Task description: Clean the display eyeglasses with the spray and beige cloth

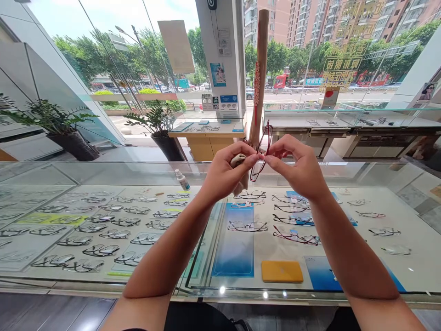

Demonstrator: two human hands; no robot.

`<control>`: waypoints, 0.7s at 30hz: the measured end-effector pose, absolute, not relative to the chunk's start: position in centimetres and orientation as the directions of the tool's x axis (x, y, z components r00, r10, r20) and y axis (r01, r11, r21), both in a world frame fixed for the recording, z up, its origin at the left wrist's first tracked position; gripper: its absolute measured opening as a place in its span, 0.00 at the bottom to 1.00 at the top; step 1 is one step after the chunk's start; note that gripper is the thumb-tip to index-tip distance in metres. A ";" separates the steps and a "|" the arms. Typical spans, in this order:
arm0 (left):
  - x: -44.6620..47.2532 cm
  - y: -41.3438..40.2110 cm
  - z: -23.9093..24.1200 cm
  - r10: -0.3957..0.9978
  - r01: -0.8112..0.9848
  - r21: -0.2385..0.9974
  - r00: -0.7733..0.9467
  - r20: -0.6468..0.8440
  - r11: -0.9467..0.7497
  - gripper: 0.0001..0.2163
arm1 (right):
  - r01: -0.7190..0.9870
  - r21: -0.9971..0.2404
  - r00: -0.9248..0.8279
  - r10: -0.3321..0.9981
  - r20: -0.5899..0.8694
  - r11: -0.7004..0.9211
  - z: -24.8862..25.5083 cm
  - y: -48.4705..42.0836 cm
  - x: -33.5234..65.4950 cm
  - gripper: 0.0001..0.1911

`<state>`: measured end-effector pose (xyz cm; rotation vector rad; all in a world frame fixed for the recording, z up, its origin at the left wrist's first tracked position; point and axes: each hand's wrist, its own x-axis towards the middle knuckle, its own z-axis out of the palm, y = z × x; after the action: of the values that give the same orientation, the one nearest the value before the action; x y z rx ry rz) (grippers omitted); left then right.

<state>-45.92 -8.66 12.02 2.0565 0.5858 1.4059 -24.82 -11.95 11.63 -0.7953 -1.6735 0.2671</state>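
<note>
Both hands are raised above the glass counter, holding a pair of dark red eyeglasses (254, 175) turned on edge. My left hand (223, 170) pinches near the middle of the eyeglasses with thumb and forefinger. A light grey cloth (238, 160) is tucked in that same hand, and part of it hangs below the fingers. From the other side, my right hand (298, 168) also pinches the eyeglasses, its thumb and fingertips close to the left ones. The exact spot each fingertip touches is partly hidden.
Beneath my hands is a glass display counter (203, 287) with rows of eyeglasses inside. A white spray bottle (182, 180) stands left of my hands. A yellow case (281, 271) lies near the front. Beyond rise a wooden post (261, 69) and potted plants (168, 145).
</note>
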 end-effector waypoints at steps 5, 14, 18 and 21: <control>-46.0 -8.5 12.0 0.635 0.062 0.664 0.369 0.679 -0.746 0.13 | 0.343 -0.558 -0.070 0.613 0.787 0.755 11.6 -11.9 -24.7 0.03; -46.0 -8.4 12.0 0.630 0.022 0.671 0.366 0.685 -0.742 0.13 | 0.349 -0.542 -0.085 0.602 0.794 0.764 11.8 -12.0 -24.4 0.03; -46.0 -8.3 11.8 0.637 0.000 0.682 0.357 0.683 -0.731 0.13 | 0.347 -0.546 -0.090 0.607 0.790 0.763 11.9 -12.0 -24.3 0.03; -46.1 -8.2 11.8 0.638 0.006 0.683 0.362 0.680 -0.731 0.12 | 0.353 -0.550 -0.084 0.611 0.787 0.757 12.0 -12.0 -24.2 0.03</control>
<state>-46.05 -8.19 11.78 2.0381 0.5560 1.3918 -24.18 -12.02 11.98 -0.7700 -1.6946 0.2543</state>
